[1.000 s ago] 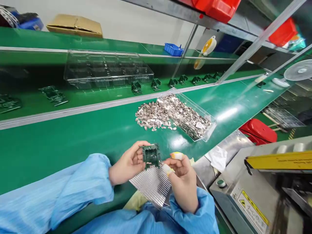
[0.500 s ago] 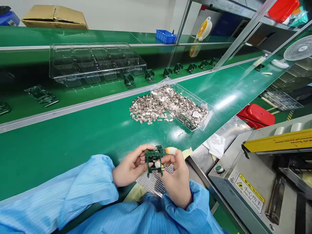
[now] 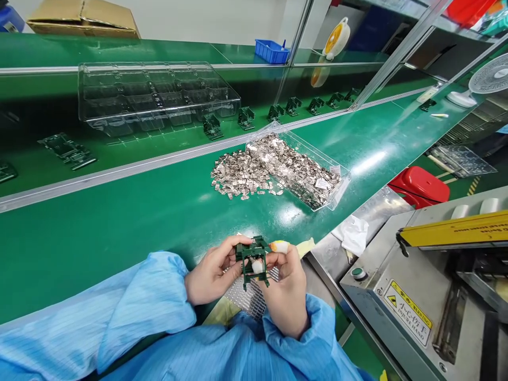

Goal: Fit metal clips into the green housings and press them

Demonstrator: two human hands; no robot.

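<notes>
Close to my body, at the near edge of the green bench, I hold a dark green plastic frame (image 3: 254, 256) between both hands. My left hand (image 3: 210, 272) grips its left side, thumb in front and fingers behind. My right hand (image 3: 288, 286) is closed on its right side; white coverings sit on the thumb and index fingertips, the index one partly yellow. Whether a small part is between the right fingers is hidden. Beneath the hands lies a silvery sheet with rows of small bumps (image 3: 250, 297). Beyond them is a heap of small metal pieces (image 3: 238, 174).
A clear plastic box (image 3: 343, 185) of metal pieces stands beside the heap. Several green frames (image 3: 212, 127) line the back strip, near a clear compartment tray (image 3: 159, 100). At right stands a grey machine (image 3: 381, 280) with a hand-injury warning label; a red stool (image 3: 420, 185) is behind it.
The green frame has tilted slightly in my hands and shifted a little to the right at its lower end. Both hands keep their hold. The whole view has moved slightly.
</notes>
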